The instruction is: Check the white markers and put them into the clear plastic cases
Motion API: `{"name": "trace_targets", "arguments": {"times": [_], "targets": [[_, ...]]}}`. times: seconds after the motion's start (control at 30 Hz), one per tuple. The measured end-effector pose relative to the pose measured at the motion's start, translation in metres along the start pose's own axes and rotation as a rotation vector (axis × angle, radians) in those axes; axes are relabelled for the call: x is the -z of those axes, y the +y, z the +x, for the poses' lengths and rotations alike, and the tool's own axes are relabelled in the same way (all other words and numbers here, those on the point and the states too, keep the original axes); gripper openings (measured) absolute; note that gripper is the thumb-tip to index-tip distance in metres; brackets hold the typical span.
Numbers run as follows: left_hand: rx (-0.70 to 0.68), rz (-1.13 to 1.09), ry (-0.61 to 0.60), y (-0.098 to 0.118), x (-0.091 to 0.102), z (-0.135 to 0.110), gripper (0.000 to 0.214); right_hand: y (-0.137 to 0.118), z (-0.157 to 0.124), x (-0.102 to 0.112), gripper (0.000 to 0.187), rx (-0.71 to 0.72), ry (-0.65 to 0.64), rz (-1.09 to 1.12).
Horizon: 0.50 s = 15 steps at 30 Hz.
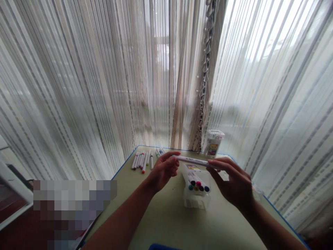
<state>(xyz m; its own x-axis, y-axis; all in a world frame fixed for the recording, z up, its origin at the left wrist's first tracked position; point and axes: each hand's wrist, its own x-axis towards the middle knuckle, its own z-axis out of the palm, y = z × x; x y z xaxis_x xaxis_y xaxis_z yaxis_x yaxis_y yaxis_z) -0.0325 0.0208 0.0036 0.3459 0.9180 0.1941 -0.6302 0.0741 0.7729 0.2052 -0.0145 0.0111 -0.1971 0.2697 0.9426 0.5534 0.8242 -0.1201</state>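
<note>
2 hands, left hand [165,170] and right hand [232,180], pinch 1 marker [192,160] by its ends above the open box [196,199]; a slack fingertip grip may drop it.

Around your clear marker box: bench, spare pens, curtains.

Your clear box [197,202] lies open mid-way along the green bench [166,222], with coloured marker caps [199,188] showing inside it. Beyond the box to the left, a row of loose markers [142,160] lies side by side, and a few more pens [159,151] lie farther back still. Behind the box to the right, a lidded tub [214,142] stands upright. Sheer striped curtains [78,86] hang well behind the box, with a bead chain [205,80] among them. Nearer you than the box, a blue object [162,247] shows at the lower edge.
</note>
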Motion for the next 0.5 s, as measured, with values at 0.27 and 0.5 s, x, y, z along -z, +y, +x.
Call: {"name": "trace_targets", "arguments": {"times": [0.27, 0.5], "targets": [[-0.030, 0.003, 0.005, 0.000, 0.000, 0.002, 0.028, -0.022, 0.012, 0.002, 0.034, 0.116, -0.069, 0.071], [-0.003, 0.013, 0.077, 0.002, -0.001, 0.004, 0.037, -0.019, 0.004, 0.004, 0.014, -0.167, 0.174, 0.040]]}}
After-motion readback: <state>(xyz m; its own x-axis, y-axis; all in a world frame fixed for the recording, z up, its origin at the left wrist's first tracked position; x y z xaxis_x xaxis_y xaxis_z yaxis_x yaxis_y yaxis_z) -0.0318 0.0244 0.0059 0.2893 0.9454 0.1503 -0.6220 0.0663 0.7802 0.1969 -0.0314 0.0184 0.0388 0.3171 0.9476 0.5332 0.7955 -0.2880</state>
